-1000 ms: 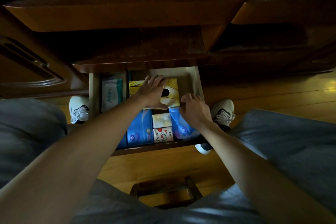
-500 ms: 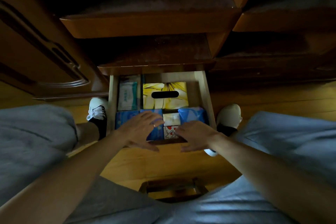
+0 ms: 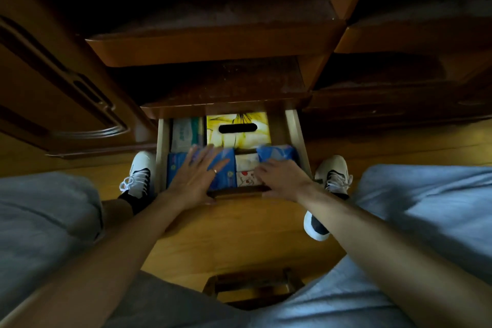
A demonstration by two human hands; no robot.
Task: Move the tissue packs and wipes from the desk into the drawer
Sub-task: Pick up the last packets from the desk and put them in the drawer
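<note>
Packed tight in the drawer [image 3: 297, 138]: yellow tissue box [image 3: 238, 129] at its back, wipes [image 3: 183, 132] beside that, blue packs [image 3: 277, 153] up front. Left hand [image 3: 195, 178] flat, fingers spread, gripping nothing; right hand [image 3: 283, 180] similar, blurry though. Could jam on a bulging pack when shut.

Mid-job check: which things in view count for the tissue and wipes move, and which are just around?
Job:
drawer
yellow tissue box
wipes pack
blue tissue packs
small white packs
left hand and right hand, both flat at the drawer's front

Just around:
white shoes
wooden stool
wooden floor
</note>
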